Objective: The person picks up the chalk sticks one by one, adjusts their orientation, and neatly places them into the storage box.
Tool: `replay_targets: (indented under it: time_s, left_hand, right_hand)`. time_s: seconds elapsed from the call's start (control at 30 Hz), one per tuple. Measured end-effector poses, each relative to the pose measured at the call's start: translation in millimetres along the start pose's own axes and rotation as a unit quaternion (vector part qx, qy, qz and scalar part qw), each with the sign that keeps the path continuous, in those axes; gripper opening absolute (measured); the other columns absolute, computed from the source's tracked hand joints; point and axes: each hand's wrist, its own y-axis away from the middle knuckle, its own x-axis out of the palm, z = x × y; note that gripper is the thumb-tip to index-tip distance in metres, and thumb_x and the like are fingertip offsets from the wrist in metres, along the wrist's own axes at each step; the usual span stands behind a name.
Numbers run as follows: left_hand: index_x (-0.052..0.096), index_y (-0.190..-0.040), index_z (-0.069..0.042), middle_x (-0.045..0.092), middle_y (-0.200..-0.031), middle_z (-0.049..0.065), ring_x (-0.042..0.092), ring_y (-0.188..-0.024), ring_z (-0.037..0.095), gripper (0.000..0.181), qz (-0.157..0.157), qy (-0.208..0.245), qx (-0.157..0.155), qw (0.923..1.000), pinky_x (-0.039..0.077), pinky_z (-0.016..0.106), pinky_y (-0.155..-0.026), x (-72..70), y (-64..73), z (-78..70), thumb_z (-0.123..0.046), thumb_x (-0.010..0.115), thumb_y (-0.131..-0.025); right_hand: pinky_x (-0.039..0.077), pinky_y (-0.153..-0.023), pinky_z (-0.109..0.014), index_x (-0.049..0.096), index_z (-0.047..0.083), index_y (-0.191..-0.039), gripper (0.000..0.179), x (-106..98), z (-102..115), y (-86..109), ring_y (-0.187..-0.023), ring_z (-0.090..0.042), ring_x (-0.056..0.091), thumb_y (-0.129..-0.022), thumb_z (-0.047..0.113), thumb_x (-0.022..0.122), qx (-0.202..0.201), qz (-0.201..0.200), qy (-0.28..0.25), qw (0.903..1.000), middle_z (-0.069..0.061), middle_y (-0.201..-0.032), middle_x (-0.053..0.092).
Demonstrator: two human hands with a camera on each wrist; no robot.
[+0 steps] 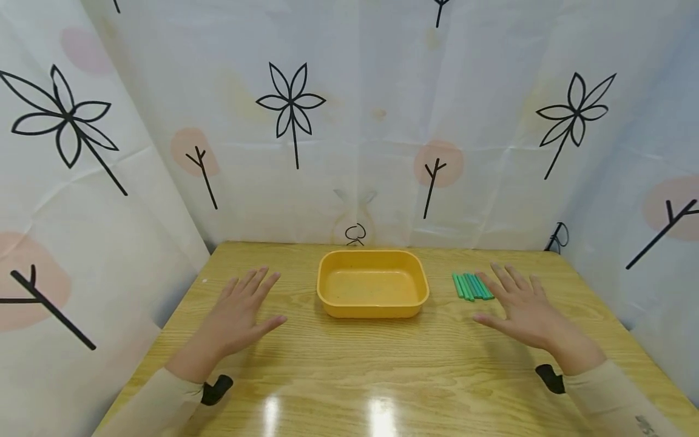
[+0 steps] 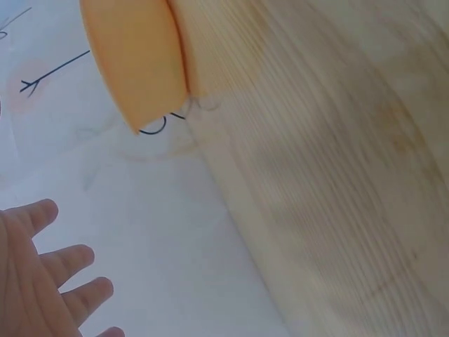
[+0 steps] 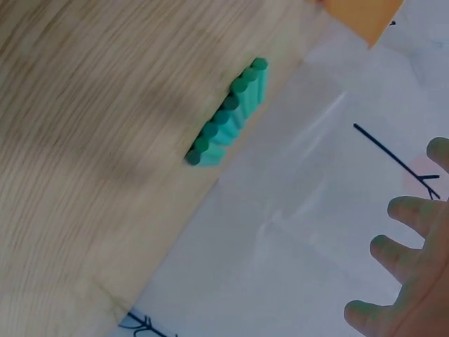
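Note:
A yellow rectangular tub (image 1: 374, 311) stands in the middle of the wooden table, its inside bare. To its right lies a row of several short green sticks (image 1: 465, 286), side by side; the right wrist view shows the round ends of these green sticks (image 3: 228, 116). My left hand (image 1: 240, 312), fingers spread, hovers left of the tub and holds nothing. Over on the right, my right hand (image 1: 526, 312) is spread too, its fingertips close to the sticks in the head view. Whether they touch cannot be told there; in the right wrist view they look apart.
The wooden table (image 1: 327, 370) has a glossy top with bright reflections near its front. White cloth (image 1: 371, 133) printed with flowers and twigs hangs behind it and at both sides. A dark looped cord (image 1: 557, 237) shows at the back right corner.

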Motion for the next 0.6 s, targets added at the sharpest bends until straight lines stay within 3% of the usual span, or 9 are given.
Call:
replay_targets:
  time_s: [0.2,0.6]
  left_hand:
    - [0.030,-0.158,-0.013,0.031,-0.160,0.020,0.029,-0.145,0.042,0.083,-0.016,0.007,0.014,0.9998,0.019,0.065,-0.114,6.2,-10.7,-6.9,-0.062,0.054,-0.096]
    - [0.036,-0.156,-0.010,0.036,-0.158,0.018,0.034,-0.144,0.039,0.081,-0.018,0.035,0.025,0.9989,0.025,0.063,-0.114,15.9,-36.4,-22.1,-0.062,0.053,-0.096]
  right_hand:
    - [0.007,-0.108,-0.077,0.021,0.017,-0.162,0.090,0.3,12.6,-9.7,-0.147,-0.052,0.009,-0.093,0.058,0.062,-0.007,0.003,-0.021,0.9998,-0.028,-0.161,0.017]
    - [0.009,-0.110,-0.074,0.029,0.007,-0.158,0.084,10.8,32.5,-32.6,-0.146,-0.054,0.011,-0.096,0.055,0.060,-0.019,0.011,-0.067,0.9975,-0.028,-0.161,0.019]
